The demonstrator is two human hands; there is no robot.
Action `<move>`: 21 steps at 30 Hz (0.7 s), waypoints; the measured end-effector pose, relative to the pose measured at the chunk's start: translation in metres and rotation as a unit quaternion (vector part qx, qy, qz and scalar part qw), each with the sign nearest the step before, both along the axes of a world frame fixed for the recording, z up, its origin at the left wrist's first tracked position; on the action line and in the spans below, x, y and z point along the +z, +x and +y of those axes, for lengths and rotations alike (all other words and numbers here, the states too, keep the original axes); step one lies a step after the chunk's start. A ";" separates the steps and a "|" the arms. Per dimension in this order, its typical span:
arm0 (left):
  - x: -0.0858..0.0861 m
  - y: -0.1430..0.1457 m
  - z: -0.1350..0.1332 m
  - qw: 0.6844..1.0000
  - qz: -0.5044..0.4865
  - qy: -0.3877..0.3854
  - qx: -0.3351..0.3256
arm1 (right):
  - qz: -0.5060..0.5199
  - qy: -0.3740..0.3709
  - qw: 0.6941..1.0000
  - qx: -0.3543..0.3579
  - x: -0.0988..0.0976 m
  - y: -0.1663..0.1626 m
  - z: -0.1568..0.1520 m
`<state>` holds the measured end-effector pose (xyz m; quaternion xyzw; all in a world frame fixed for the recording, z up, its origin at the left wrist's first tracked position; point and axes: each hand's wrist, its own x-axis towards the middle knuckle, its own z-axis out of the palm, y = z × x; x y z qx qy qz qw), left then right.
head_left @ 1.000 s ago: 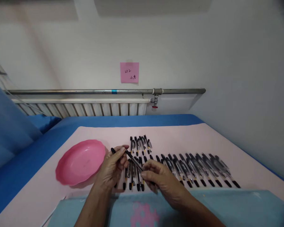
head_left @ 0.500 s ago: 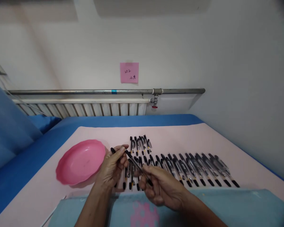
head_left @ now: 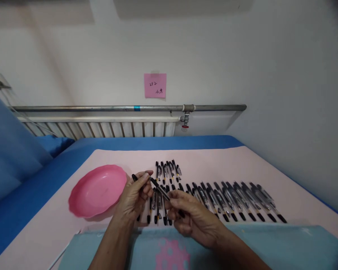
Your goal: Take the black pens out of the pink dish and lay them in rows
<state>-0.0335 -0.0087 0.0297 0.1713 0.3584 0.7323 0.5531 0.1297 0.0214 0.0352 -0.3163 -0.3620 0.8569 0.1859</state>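
My left hand [head_left: 133, 198] pinches a black pen cap [head_left: 135, 178] between thumb and fingers. My right hand [head_left: 193, 219] grips the lower end of a black-and-clear pen [head_left: 161, 190], whose upper tip points at the left hand's fingertips. Both hands hover above a long row of several black pens [head_left: 228, 200] lying side by side on the pink sheet [head_left: 228, 165]. A shorter group of pens [head_left: 167, 169] lies just behind the hands.
A pink plate [head_left: 97, 190] sits left of my left hand. A light blue cloth [head_left: 270, 247] covers the near edge. Blue bedding [head_left: 146, 142] surrounds the pink sheet. A radiator [head_left: 101, 128], a pipe and a pink sticky note [head_left: 154, 85] are on the wall behind.
My right hand has shifted slightly, drawing back toward me and then forward again with the pen. The left hand has stayed in place.
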 end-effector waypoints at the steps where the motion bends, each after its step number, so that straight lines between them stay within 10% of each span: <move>1: 0.001 0.000 0.000 1.000 -0.001 -0.002 0.002 | 0.002 -0.017 1.000 0.011 0.000 0.000 0.000; 9: 0.008 -0.028 -0.002 0.982 -0.074 -0.041 0.168 | -0.050 0.079 0.995 0.022 -0.007 0.001 0.004; 21: 0.002 0.004 0.001 0.999 0.011 -0.048 -0.018 | -0.050 0.106 0.993 0.004 -0.009 0.000 0.006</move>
